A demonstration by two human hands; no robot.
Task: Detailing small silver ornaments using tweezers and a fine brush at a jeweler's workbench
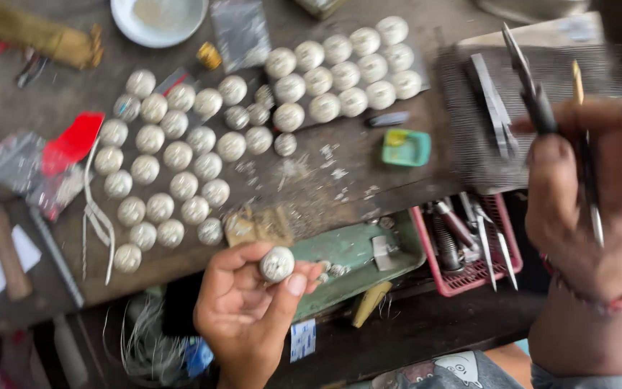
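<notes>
One small silver ball (277, 264) is pinched between thumb and fingertips of the left hand (242, 306), held low over the green tray (358, 252) at the tabletop (311, 180) edge. Slim tweezers (530, 79) and a thin pointed tool (586, 144) are gripped together in the closed right hand (592, 202), raised above a red basket (469, 248) of tools. Many similar silver balls (174, 166) are laid in rows on the tabletop.

Round silvery bead (277, 264) in fingertips; dark slim tweezers (534, 94) upright.
</notes>
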